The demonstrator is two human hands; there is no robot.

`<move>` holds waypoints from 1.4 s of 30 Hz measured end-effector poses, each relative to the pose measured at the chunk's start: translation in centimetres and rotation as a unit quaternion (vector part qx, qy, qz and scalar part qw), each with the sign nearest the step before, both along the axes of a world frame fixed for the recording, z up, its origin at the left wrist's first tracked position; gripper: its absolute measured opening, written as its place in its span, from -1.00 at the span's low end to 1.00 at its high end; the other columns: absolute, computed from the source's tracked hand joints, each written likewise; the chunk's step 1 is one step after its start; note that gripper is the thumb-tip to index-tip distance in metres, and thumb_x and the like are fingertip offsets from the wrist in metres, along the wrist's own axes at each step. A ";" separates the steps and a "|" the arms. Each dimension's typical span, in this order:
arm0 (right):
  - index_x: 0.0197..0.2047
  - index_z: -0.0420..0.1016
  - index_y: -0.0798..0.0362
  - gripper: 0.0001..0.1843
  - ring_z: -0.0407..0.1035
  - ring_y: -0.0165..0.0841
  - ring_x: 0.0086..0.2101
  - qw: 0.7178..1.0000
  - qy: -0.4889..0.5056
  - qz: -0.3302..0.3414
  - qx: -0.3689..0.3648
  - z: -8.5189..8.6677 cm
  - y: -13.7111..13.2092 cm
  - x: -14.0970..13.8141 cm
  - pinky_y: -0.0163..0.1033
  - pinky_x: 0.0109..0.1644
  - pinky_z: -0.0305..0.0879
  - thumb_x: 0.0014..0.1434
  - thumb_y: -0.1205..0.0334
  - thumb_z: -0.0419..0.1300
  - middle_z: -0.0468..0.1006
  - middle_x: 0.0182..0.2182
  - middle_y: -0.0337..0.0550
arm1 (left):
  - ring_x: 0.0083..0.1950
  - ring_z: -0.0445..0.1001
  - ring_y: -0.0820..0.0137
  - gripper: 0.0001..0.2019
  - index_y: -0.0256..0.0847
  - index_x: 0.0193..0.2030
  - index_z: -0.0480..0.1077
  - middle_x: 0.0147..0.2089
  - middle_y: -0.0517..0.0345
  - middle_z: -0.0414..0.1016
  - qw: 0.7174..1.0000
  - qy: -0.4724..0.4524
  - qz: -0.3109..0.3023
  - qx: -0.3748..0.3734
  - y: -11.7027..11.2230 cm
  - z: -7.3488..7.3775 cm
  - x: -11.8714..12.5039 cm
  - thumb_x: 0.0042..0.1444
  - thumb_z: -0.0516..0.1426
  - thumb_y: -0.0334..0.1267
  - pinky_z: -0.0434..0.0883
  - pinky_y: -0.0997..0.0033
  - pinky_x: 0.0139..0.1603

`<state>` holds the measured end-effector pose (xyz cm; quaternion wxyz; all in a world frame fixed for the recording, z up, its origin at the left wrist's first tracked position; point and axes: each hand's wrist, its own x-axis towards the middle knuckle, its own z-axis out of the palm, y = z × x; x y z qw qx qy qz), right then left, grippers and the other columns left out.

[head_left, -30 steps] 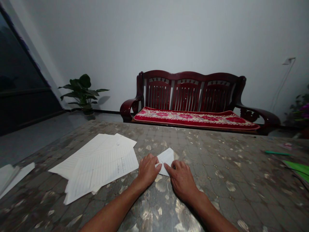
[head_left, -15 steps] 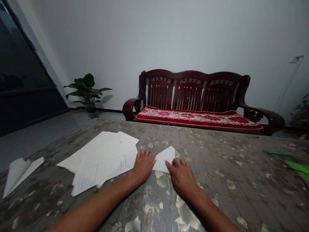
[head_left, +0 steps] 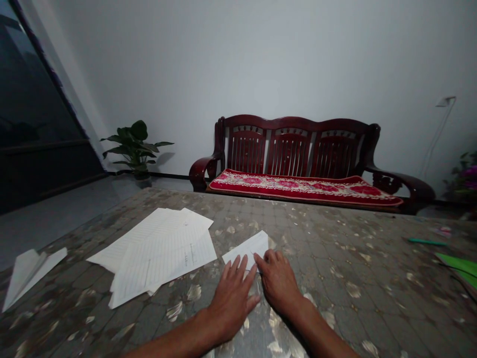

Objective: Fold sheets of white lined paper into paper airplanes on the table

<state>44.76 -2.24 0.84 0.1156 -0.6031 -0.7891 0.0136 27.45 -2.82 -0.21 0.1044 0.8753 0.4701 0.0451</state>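
Note:
A folded white paper (head_left: 248, 248) lies flat on the patterned table top (head_left: 335, 263), just ahead of my hands. The fingertips of my right hand (head_left: 278, 281) rest on its near right corner. My left hand (head_left: 233, 301) lies on the table with fingers spread, its fingertips close to the paper's lower edge. Left of them is a loose stack of lined paper sheets (head_left: 160, 253), which neither hand touches.
A white paper plane (head_left: 30, 273) lies at the table's left. A green pen (head_left: 427, 242) and a green folder (head_left: 458, 268) are at the right. Beyond the far table edge stand a dark wooden bench (head_left: 290, 154) with a red cushion and a potted plant (head_left: 136, 149).
My left hand has drawn back toward me off the folded paper and its fingers have spread. The folded paper now shows more at its left. My right hand has barely moved.

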 end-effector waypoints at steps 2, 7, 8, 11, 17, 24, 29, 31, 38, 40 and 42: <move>0.26 0.33 -0.06 -0.47 0.20 -0.18 -0.08 1.000 0.011 -0.001 0.000 -0.2 0.0 0.0 -0.15 0.01 0.09 0.23 0.39 0.04 0.40 -0.04 0.00 | 0.51 -0.21 0.02 -0.32 -0.05 0.47 -0.06 0.52 -0.06 -0.18 1.000 0.001 -0.020 0.002 0.5 -0.5 -0.4 0.28 0.07 0.00 -0.09 -0.16 0.44; 0.13 0.44 0.02 -0.57 0.22 -0.23 -0.09 0.998 0.054 0.010 0.011 -0.7 -0.1 -0.2 -0.20 0.02 0.12 0.25 0.43 0.00 0.41 -0.07 -0.01 | 0.52 -0.24 0.09 -0.35 0.02 0.47 -0.10 0.53 0.00 -0.23 0.998 0.008 -0.065 0.007 3.3 -0.3 -2.0 0.31 0.03 0.00 -0.13 -0.11 0.46; 0.11 0.45 0.02 -0.58 0.23 -0.23 -0.10 0.998 0.059 0.011 0.013 -0.8 -0.1 -0.2 -0.21 0.02 0.13 0.26 0.43 0.00 0.42 -0.08 -0.02 | 0.52 -0.24 0.09 -0.35 0.02 0.47 -0.09 0.53 0.01 -0.22 0.997 0.008 -0.076 0.007 3.8 -0.1 -2.2 0.32 0.03 0.00 -0.13 -0.10 0.46; 0.10 0.46 0.02 -0.59 0.25 -0.23 -0.10 0.998 0.059 0.012 0.020 -1.1 -0.1 -0.4 -0.22 0.01 0.14 0.25 0.44 0.01 0.43 -0.09 -0.03 | 0.51 -0.18 0.11 -0.39 0.01 0.46 -0.04 0.52 0.01 -0.16 0.993 -0.001 -0.120 0.001 5.1 0.8 -2.8 0.33 0.01 0.01 -0.11 -0.08 0.45; 0.04 0.50 0.01 -0.63 0.30 -0.22 -0.12 0.998 0.045 0.015 0.046 -1.5 0.0 -0.7 -0.19 0.00 0.16 0.27 0.42 0.00 0.47 -0.11 -0.01 | 0.46 0.06 0.24 -0.56 -0.08 0.36 0.17 0.44 0.03 0.14 0.993 -0.082 -0.073 0.046 5.6 0.7 -1.5 0.40 -0.11 -0.13 0.01 0.03 0.46; -0.13 0.57 -0.04 -0.59 0.38 -0.22 -0.09 0.985 0.164 0.032 0.049 -1.9 0.0 0.1 -0.18 0.05 0.22 0.13 0.46 -0.03 0.57 -0.13 -0.08 | 0.49 -0.04 0.16 -0.36 -0.19 0.46 -0.03 0.47 -0.06 0.05 0.986 -0.107 -0.123 0.019 4.2 -0.2 0.2 0.36 -0.12 0.10 -0.03 0.04 0.47; -0.35 0.56 -0.05 -0.64 0.46 -0.23 -0.23 0.964 0.262 0.012 0.042 -2.4 0.1 1.0 -0.16 -0.07 0.31 0.13 0.34 -0.08 0.59 -0.31 -0.11 | 0.51 -0.19 0.01 -0.24 -0.15 0.47 -0.10 0.51 -0.12 -0.14 0.987 -0.063 -0.145 0.022 4.0 0.2 -0.8 0.28 -0.07 0.22 -0.12 -0.13 0.45; -0.37 0.56 -0.04 -0.64 0.47 -0.24 -0.25 0.948 0.319 -0.003 0.022 -2.4 0.3 1.3 -0.16 -0.07 0.33 0.10 0.30 -0.07 0.59 -0.34 -0.13 | 0.51 -0.20 -0.01 -0.24 -0.14 0.47 -0.09 0.51 -0.13 -0.16 0.986 -0.047 -0.159 0.010 4.5 0.5 -1.3 0.27 -0.05 0.22 -0.10 -0.16 0.44; -0.31 0.61 0.07 -0.65 0.47 -0.21 -0.30 0.865 0.492 -0.060 -0.081 -1.1 2.9 4.4 -0.16 -0.14 0.36 -0.08 0.14 0.07 0.58 -0.45 -0.11 | 0.51 -0.18 0.08 -0.39 -0.06 0.46 -0.05 0.51 -0.03 -0.11 0.970 -0.032 -0.243 -0.010 6.5 2.0 -3.3 0.35 -0.06 0.06 -0.08 -0.08 0.45; -0.30 0.61 0.10 -0.64 0.46 -0.23 -0.33 0.858 0.500 -0.057 -0.104 -0.7 3.8 5.7 -0.18 -0.17 0.35 -0.12 0.15 0.11 0.60 -0.41 -0.08 | 0.51 -0.19 0.06 -0.39 -0.09 0.47 -0.07 0.51 -0.06 -0.13 0.963 -0.029 -0.267 -0.016 6.4 2.2 -3.5 0.36 -0.06 0.03 -0.09 -0.09 0.45; -0.32 0.61 0.10 -0.66 0.46 -0.22 -0.31 0.864 0.492 -0.047 -0.097 -0.5 4.6 6.8 -0.18 -0.16 0.34 -0.13 0.16 0.11 0.62 -0.36 -0.04 | 0.51 -0.19 0.05 -0.38 -0.11 0.47 -0.09 0.51 -0.07 -0.14 0.956 -0.028 -0.291 -0.015 6.0 2.1 -3.6 0.36 -0.05 0.02 -0.09 -0.10 0.45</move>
